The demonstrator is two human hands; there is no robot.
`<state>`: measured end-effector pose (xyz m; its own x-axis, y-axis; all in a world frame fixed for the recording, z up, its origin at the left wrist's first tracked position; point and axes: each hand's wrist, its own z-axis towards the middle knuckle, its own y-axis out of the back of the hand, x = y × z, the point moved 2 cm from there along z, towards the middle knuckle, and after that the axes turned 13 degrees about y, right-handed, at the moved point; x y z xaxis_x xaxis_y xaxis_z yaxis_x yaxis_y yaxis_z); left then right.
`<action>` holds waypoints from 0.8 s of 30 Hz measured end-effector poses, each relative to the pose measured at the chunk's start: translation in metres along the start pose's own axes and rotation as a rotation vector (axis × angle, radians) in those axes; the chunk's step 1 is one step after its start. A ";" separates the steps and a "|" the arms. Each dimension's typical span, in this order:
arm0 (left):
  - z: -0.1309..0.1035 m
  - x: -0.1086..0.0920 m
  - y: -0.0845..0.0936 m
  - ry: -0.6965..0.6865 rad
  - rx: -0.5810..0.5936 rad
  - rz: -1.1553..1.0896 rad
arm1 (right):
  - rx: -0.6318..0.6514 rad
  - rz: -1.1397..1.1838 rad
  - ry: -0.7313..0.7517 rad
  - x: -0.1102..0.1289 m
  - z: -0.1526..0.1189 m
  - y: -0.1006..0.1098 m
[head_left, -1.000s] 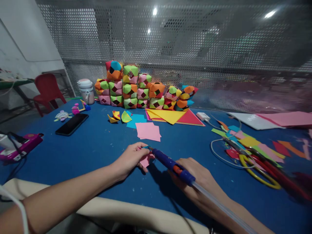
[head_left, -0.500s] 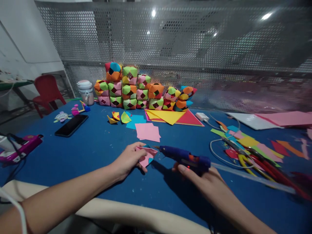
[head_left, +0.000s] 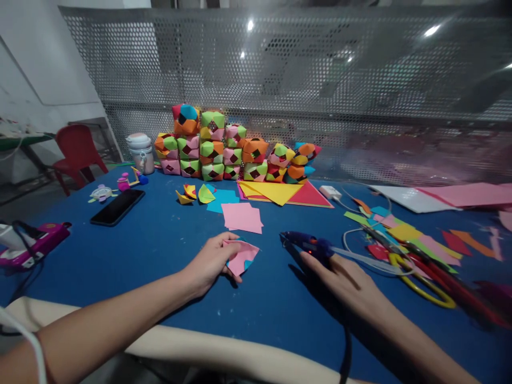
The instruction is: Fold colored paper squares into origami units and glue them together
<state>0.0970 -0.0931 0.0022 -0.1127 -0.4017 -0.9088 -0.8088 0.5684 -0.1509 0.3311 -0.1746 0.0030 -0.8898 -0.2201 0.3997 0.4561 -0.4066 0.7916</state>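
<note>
Between the thumb and fingers of my left hand (head_left: 216,257) is a folded pink and blue paper piece (head_left: 244,257). My right hand (head_left: 340,274) is wrapped round a dark blue glue gun (head_left: 310,244), whose nozzle points left, apart from the paper, low over the table. A clear glue stick (head_left: 360,257) sticks out of its back, and a small red light glows on its body. Just beyond my left hand lie pink paper squares (head_left: 242,217) and blue sheets (head_left: 222,201). Small folded paper pieces (head_left: 207,194) sit near them.
Stacked origami paper cubes (head_left: 213,153) line the table's back, before a perforated metal screen (head_left: 248,74). At left are a phone (head_left: 118,207), a purple power strip (head_left: 38,242) and a bottle (head_left: 141,152). Yellow-handled scissors (head_left: 424,288), paper scraps (head_left: 404,233) and a white cable lie at right.
My right hand has drawn the glue gun away to the right and lowered it towards the table. My left hand keeps the folded paper in nearly the same place.
</note>
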 end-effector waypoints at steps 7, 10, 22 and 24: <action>-0.001 0.002 -0.001 -0.004 0.000 -0.004 | 0.229 -0.109 0.132 0.039 -0.028 0.029; -0.002 0.004 -0.004 0.007 0.029 -0.010 | 0.209 0.143 0.225 0.071 -0.014 0.019; -0.012 -0.003 -0.004 0.054 -0.031 -0.025 | 0.052 0.587 0.071 0.084 0.038 -0.050; -0.011 -0.003 -0.003 0.033 -0.079 0.000 | 0.051 0.609 0.048 0.083 0.036 -0.050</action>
<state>0.0936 -0.1014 0.0100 -0.1307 -0.4257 -0.8954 -0.8515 0.5108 -0.1185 0.2340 -0.1410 0.0133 -0.4674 -0.4399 0.7668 0.8803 -0.1520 0.4494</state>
